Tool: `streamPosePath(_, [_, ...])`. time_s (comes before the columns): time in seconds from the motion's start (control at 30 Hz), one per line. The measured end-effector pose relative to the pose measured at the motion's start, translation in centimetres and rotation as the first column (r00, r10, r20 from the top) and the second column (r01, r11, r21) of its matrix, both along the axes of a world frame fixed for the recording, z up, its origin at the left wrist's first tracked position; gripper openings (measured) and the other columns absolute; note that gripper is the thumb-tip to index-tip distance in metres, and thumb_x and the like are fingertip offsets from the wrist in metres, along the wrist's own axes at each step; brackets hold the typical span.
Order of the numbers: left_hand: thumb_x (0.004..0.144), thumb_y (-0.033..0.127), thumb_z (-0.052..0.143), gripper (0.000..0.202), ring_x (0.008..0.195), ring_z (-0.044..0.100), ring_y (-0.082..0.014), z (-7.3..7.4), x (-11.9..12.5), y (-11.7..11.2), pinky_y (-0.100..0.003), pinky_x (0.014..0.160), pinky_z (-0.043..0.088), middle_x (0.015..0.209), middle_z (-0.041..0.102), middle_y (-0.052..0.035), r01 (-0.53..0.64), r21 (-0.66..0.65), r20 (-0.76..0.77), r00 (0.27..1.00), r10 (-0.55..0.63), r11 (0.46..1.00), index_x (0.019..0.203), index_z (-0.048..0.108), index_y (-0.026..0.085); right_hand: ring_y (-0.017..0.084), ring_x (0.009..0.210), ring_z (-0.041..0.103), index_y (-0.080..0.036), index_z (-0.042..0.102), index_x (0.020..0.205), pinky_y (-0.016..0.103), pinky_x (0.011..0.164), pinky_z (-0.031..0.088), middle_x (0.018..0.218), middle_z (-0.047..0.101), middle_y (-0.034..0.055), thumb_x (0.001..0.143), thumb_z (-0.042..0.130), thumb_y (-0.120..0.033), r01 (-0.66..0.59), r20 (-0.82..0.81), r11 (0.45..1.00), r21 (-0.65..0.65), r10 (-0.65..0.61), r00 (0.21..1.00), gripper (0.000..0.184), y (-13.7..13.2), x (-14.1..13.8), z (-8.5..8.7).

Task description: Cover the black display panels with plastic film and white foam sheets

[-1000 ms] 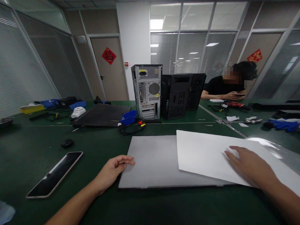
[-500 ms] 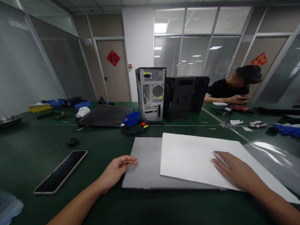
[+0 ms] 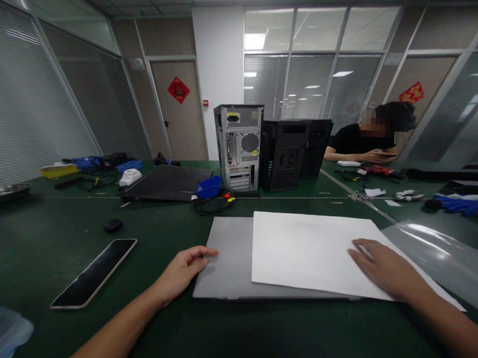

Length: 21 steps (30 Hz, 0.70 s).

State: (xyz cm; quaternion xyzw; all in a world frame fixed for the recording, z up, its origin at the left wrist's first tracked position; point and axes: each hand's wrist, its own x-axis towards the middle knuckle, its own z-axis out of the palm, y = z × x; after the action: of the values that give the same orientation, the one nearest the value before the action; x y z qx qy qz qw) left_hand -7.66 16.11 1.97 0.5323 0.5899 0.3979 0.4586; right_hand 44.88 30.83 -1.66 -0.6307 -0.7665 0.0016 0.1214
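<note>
Nearest, the left hand (image 3: 181, 271) rests on the green table (image 3: 41, 255) with its fingers loosely curled, the fingertips touching the left edge of a flat grey panel (image 3: 227, 257); it grips nothing. On that panel lies a white sheet (image 3: 303, 250), covering most of it and running past its right edge, and the right hand (image 3: 381, 267) lies palm down on the sheet's right part, fingers stretched out flat and together. Just right of the sheet lies a clear plastic film (image 3: 437, 251). Left of the left hand a dark phone (image 3: 94, 273) lies face up, with a small black round object (image 3: 112, 225) beyond it. Farther back, a blue bin (image 3: 209, 187) sits among black cables (image 3: 212, 204); what it holds cannot be told. Beside it lies a black side panel (image 3: 167, 182), and behind stand a grey computer tower (image 3: 238, 144) with its rear ports facing the camera and two black cases (image 3: 291, 152). A yellow sticker on the tower is too small to read. At the far right a person in a black top (image 3: 353, 142) sits at the table with both hands about a phone. On the far door hangs a red diamond paper (image 3: 178, 90) whose character is unreadable.
</note>
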Motion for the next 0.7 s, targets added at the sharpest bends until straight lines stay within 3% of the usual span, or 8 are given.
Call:
streamPosePath(0.37, [0.083,0.030,0.062,0.030,0.121,0.058,-0.0240,0.5,0.4,-0.2,-0.037,0.105,0.040,0.136,0.063,-0.0055,-0.014,0.025,0.047,0.999,0.013,1.000,0.111,0.072,0.023,0.028,0.126,0.051,-0.019,0.057,0.135,0.047,0.108,0.039,0.138,0.056,0.0076,0.093,0.030,-0.067,-0.163,0.028,0.987,-0.002,0.163,0.986,0.069,-2.5,-4.3,2.0])
streamPosePath(0.7, [0.086,0.019,0.048,0.034,0.129,0.052,-0.0220,0.0,0.0,0.0,-0.039,0.115,0.027,0.134,0.064,-0.0038,-0.012,0.080,-0.015,1.000,0.013,0.997,0.108,0.074,0.023,0.028,0.131,0.046,-0.024,0.053,0.140,0.049,0.112,0.035,0.142,0.052,0.0060,0.095,0.034,-0.063,-0.317,0.000,0.948,-0.021,0.317,0.949,0.063,-3.5,-6.1,2.5])
